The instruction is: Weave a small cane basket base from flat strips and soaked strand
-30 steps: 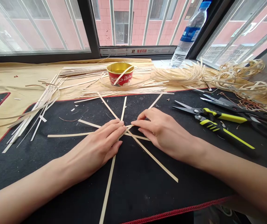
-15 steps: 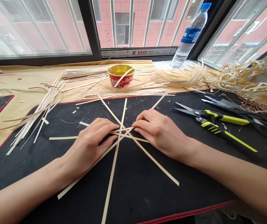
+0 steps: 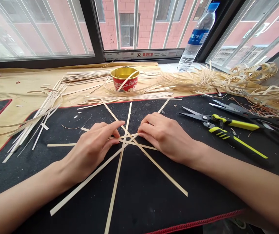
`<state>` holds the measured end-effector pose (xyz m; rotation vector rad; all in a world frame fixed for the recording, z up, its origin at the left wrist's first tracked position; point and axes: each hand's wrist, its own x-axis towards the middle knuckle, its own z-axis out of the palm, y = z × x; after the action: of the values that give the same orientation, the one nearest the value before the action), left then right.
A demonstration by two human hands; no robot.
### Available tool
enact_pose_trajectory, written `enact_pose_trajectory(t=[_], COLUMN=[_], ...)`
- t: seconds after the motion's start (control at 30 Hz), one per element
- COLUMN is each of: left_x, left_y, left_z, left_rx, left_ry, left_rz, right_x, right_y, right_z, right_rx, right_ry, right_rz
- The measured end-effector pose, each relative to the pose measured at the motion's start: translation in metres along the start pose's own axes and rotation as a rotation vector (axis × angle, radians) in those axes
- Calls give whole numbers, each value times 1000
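Several flat pale strips (image 3: 115, 182) cross one another like a star on a black mat (image 3: 154, 201) with red edging. My left hand (image 3: 92, 146) is left of the crossing, its thumb and a bent finger pinching a strip while the index finger stretches out above the strips. On the other side of the crossing, my right hand (image 3: 161, 136) pinches a strip end between thumb and fingertips. One strip (image 3: 88, 181) runs down to the lower left, beside my left wrist.
A red and gold bowl (image 3: 125, 80) stands behind the mat among strip bundles (image 3: 88, 76). Yellow-black shears (image 3: 237, 122) lie at the right. A water bottle (image 3: 195, 39) leans by the window. More strips (image 3: 41, 117) lie at the left.
My left index finger has lifted and straightened, and my left hand has shifted slightly left. The lower-left strip has swung out from under my left hand. My right hand has barely moved.
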<state>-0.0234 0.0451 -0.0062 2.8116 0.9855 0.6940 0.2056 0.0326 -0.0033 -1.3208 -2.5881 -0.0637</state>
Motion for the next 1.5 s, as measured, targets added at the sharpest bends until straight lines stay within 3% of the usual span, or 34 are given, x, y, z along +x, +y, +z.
enact_pose_trajectory(t=[0.83,1.03,1.17,1.3,1.5], left_x=[6,6,3,0,-2], left_y=[1,4,10,13,15], left_z=[1,-12,-21,-17,-8], left_rx=[-115,-115,-149,-186,-218], left_ry=[2,-48,-140,-199,-167], left_rz=[-166,-135,-147,-188,-201], right_x=[3,-3,-13,-18,-16], right_y=[-1,-2,-6,-8,-7], right_z=[1,-7,-19,-21,-14], right_rx=[-8,108,256,284,292], right_ry=[9,6,1,-43,-61], right_rz=[-42,-13,4,29,23])
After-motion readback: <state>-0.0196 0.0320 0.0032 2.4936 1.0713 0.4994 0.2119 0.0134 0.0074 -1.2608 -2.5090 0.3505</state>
